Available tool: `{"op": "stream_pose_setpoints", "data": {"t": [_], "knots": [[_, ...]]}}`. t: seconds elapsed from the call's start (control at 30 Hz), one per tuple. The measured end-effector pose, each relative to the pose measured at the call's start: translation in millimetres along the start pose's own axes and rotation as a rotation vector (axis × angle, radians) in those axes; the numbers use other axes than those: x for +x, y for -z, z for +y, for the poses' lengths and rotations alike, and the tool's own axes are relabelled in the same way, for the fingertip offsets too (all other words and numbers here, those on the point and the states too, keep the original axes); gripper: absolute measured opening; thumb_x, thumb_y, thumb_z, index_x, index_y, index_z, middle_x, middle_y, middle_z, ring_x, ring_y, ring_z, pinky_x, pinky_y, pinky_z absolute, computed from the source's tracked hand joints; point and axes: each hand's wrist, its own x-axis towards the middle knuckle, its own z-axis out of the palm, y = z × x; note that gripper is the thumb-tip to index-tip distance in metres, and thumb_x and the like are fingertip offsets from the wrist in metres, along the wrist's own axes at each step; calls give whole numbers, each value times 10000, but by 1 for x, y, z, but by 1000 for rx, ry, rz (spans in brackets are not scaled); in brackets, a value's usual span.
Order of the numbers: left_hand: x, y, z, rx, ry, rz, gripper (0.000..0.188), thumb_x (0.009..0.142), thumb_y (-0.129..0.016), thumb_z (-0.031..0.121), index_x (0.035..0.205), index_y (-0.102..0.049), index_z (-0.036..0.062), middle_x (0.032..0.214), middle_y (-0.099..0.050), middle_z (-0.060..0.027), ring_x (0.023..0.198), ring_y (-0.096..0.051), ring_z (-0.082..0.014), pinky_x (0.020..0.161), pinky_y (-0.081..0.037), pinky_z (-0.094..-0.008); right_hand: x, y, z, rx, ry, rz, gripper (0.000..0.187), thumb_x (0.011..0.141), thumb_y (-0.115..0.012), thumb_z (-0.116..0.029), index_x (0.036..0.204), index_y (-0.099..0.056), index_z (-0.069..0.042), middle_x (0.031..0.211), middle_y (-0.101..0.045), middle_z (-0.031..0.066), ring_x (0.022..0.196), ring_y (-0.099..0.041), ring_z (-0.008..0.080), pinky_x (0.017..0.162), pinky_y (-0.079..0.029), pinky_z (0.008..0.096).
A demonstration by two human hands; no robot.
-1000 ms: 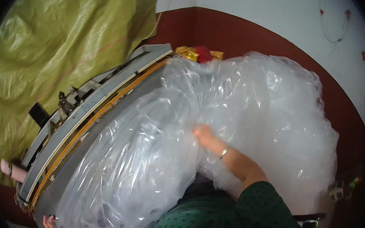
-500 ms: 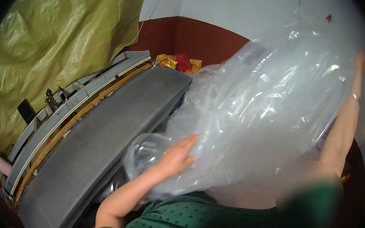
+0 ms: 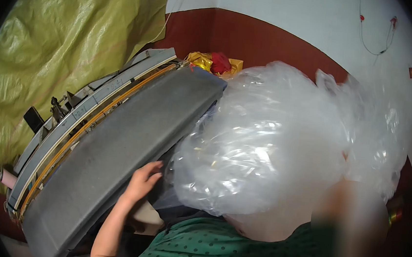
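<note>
A large heap of clear plastic sheeting [image 3: 243, 151] billows up in front of my body, loose and crumpled, and spreads toward the right wall. My left hand [image 3: 143, 181] is open, its fingers stretched toward the sheeting's left edge, beside the long grey panel [image 3: 132, 127]. Nothing shows in that hand. My right hand [image 3: 344, 156] is at the right part of the plastic, mostly hidden behind it. Its forearm is smeared, and whether the fingers grip the film cannot be made out.
Left of the panel runs a long machine frame [image 3: 77, 112] with an orange strip [image 3: 89, 120]. A pink cylinder [image 3: 3, 175] sticks out at its near end. Behind hangs a yellow-green tarp [image 3: 77, 34]. Gold and red wrappings [image 3: 216, 63] lie at the far end.
My right arm has come down from its high reach at the right, and the stretched plastic has collapsed into a rounded heap. My left hand has moved left, off the plastic.
</note>
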Motion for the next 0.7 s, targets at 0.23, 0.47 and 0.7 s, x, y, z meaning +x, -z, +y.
{"op": "stream_pose_setpoints", "data": {"t": [0.23,0.47,0.7], "knots": [[-117,40,-67,36,378,89,268,847,-560,60,1098,-531,-27,940,-644,-106,906,-603,-162,811,-455,-273,-101,-109,91,-105,-184,-486,295,737,-597,-220,976,-606,-47,983,-559,196,961,-520,365,805,-400,460],[-155,52,-86,-64,505,43,249,864,-547,62,1093,-533,-34,929,-629,-79,888,-577,-126,802,-444,-250,-15,-51,94,-127,-89,-290,206,788,-511,-136,906,-614,-1,860,-597,217,852,-579,376,709,-457,446],[-166,56,-112,-174,549,224,259,881,-528,61,1121,-524,-35,947,-613,-66,895,-564,-115,809,-437,-236,-2,250,-257,863,463,283,299,790,-619,-219,982,-615,10,970,-627,176,922,-595,312,803,-454,335]]}}
